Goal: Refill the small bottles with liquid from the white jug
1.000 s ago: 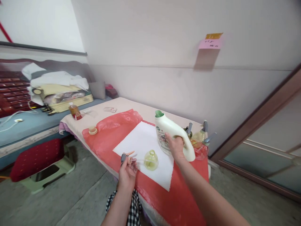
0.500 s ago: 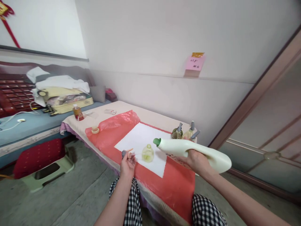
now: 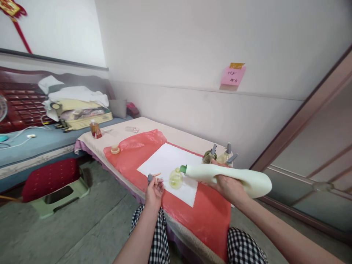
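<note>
A large pale green jug (image 3: 255, 182) with a handle lies tipped nearly level in my right hand (image 3: 229, 189), fingers wrapped through its grip. Its darker green spout (image 3: 183, 169) points left, at or just beside the neck of a small round clear yellow-green bottle (image 3: 176, 179). That bottle stands uncapped on a white sheet with scalloped edges (image 3: 156, 157), some liquid low inside. Left of it, my left hand (image 3: 154, 192) pinches a spray head (image 3: 150, 178) with a grey part and a thin tube reaching toward the bottle.
Several spray bottles (image 3: 210, 156) with grey triggers stand at the table's back right corner. Red plastic (image 3: 129, 165) lies under the sheet, with a round beige lid (image 3: 114, 149) on it. Farther left are an amber bottle (image 3: 95, 130) and a red-topped stool (image 3: 51, 179).
My right hand has brought the jug's spout left and slightly down to the round bottle's neck. The left hand still holds the spray head. The view has shifted a little.
</note>
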Tool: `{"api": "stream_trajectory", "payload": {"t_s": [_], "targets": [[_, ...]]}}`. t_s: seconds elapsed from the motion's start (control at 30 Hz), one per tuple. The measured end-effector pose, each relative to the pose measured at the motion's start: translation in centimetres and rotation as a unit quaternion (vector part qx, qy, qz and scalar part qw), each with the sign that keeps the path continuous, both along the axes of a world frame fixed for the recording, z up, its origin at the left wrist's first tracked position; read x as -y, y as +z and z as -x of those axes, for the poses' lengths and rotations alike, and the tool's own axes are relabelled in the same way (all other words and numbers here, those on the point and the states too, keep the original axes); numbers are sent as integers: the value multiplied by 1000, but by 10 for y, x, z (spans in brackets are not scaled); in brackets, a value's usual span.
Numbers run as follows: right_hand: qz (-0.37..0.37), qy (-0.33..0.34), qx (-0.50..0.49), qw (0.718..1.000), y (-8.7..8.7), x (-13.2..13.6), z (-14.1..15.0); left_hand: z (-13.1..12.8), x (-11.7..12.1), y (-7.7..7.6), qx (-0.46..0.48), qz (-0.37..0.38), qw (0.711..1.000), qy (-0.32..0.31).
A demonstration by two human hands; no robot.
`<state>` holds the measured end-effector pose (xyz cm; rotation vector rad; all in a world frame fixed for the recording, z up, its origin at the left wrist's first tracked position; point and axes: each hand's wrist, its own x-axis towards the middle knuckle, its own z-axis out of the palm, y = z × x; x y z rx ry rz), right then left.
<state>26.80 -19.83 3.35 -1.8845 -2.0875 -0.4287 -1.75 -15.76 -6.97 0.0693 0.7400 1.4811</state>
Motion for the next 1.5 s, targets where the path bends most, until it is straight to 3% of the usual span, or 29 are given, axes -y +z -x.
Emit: {"api": "stream_trajectory", "payload": {"t_s": [0.53, 0.87, 1.5], "targets": [[-25, 59, 14, 998, 15, -8, 12, -1, 1, 0, -3, 2, 1000, -6], [-93, 79, 172, 977, 24, -11, 12, -2, -1, 0, -1, 14, 1000, -6], [-96, 80, 205, 971, 37, -16, 18, -2, -3, -1, 2, 29, 1000, -4]]}}
